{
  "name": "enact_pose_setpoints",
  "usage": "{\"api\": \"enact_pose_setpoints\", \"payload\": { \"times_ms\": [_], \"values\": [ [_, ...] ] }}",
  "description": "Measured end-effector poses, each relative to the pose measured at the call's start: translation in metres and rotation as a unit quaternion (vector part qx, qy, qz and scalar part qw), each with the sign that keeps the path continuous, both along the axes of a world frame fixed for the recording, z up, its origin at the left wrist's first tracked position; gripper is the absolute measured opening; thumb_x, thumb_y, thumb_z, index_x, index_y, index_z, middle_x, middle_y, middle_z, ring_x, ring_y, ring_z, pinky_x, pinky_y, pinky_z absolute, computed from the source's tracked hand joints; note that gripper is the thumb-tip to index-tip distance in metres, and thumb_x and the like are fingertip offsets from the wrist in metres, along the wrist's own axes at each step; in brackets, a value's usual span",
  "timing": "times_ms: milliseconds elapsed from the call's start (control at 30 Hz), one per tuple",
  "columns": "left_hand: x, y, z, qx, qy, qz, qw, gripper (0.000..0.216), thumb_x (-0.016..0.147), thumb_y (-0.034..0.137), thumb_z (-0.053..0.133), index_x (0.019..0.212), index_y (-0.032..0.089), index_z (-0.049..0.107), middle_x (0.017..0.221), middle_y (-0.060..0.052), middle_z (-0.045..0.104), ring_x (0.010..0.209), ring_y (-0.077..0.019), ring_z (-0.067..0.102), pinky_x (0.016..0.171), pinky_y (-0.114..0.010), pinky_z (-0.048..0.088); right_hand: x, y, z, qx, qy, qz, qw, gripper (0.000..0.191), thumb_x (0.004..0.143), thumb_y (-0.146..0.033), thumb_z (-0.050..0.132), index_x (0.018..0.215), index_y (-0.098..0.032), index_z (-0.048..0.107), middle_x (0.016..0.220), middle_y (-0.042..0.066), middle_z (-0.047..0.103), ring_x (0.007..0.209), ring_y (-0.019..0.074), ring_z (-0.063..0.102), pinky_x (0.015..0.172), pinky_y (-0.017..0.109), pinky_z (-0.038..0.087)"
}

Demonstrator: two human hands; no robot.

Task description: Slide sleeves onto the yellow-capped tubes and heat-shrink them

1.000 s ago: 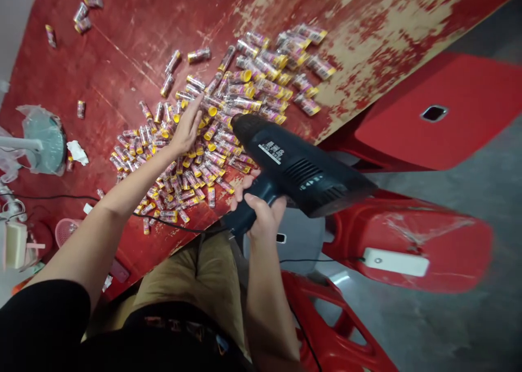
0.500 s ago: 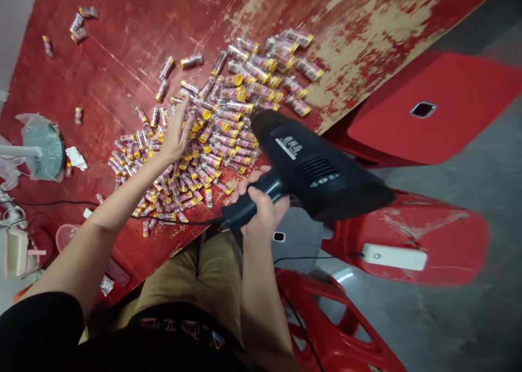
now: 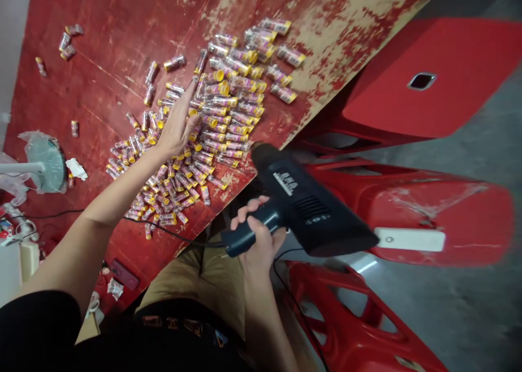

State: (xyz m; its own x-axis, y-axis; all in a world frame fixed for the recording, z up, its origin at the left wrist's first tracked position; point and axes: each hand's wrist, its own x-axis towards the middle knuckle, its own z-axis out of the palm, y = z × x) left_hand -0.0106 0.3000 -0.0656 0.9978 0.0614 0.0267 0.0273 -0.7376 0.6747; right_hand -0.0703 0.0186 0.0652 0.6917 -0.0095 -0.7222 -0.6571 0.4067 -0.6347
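Note:
My right hand (image 3: 261,228) is wrapped round the handle of a dark heat gun (image 3: 310,200). Its nozzle points up and left, toward the near edge of a pile of small clear tubes with yellow caps (image 3: 214,111) and printed wrapping. Over the pile lies my left hand (image 3: 178,126), fingers stretched out and held together, nothing in its grip. Its fingertips reach a tube in the upper part of the pile; whether the palm touches the tubes below cannot be made out.
The tubes lie on a worn red table (image 3: 122,51). Red stools (image 3: 408,105) stand to the right, one bearing a white power strip (image 3: 411,239). At left are a glassy green base (image 3: 47,165), crumpled tissue (image 3: 76,168) and a phone (image 3: 124,274). A black cord (image 3: 171,235) crosses the table's near part.
The heat gun has swung lower, away from the tubes and past the table edge. My left hand remains over the pile, its fingers straighter. The view has shifted somewhat.

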Motion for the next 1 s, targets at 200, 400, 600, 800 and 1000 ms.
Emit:
{"api": "enact_pose_setpoints", "payload": {
  "times_ms": [200,400,600,800,1000],
  "values": [
    [0.001,0.002,0.002,0.009,0.016,-0.044,0.999,0.077,0.101,0.066,0.013,0.166,0.027,0.001,0.172,-0.011,0.016,0.159,-0.0259,0.015,0.129,-0.050,0.014,-0.029,-0.011,0.000,0.021,0.071,0.002,0.997,0.039,0.068,-0.018,0.075,0.105,-0.025,0.063,0.094,-0.002,0.055,0.071,0.0092,0.055,0.054,0.022,0.048],
    [-0.010,-0.034,-0.015,0.080,0.034,-0.191,0.978,0.065,0.104,0.056,0.028,0.164,0.031,0.019,0.172,-0.009,0.019,0.159,-0.0288,0.012,0.127,-0.060,0.003,-0.007,-0.013,-0.016,-0.005,0.037,-0.019,0.999,0.040,0.065,-0.020,0.072,0.103,-0.024,0.061,0.090,-0.003,0.056,0.066,0.0081,0.052,0.052,0.021,0.046],
    [-0.026,-0.053,-0.042,0.097,0.047,-0.215,0.971,0.078,0.099,0.062,0.039,0.164,0.023,0.019,0.170,-0.017,0.021,0.159,-0.0340,0.014,0.127,-0.062,0.004,-0.036,-0.030,-0.007,0.021,0.080,0.054,0.995,0.042,0.066,-0.021,0.073,0.107,-0.024,0.060,0.090,-0.002,0.055,0.067,0.0086,0.052,0.051,0.021,0.047],
    [-0.043,-0.033,-0.040,0.102,0.045,-0.169,0.979,0.061,0.104,0.032,0.028,0.165,0.030,0.017,0.170,-0.009,0.024,0.159,-0.0246,0.016,0.129,-0.056,0.003,-0.024,-0.013,-0.016,0.058,0.017,0.089,0.994,0.046,0.066,-0.023,0.073,0.110,-0.026,0.060,0.090,-0.002,0.055,0.066,0.0095,0.053,0.050,0.022,0.048],
    [-0.078,-0.016,-0.039,0.118,0.060,-0.147,0.980,0.056,0.105,0.032,0.028,0.161,0.033,0.028,0.165,-0.009,0.036,0.157,-0.0252,0.024,0.128,-0.059,0.004,-0.033,-0.010,-0.006,0.067,0.027,0.121,0.990,0.045,0.068,-0.021,0.073,0.111,-0.026,0.060,0.090,-0.002,0.056,0.066,0.0097,0.054,0.049,0.022,0.047]
  ]
}}
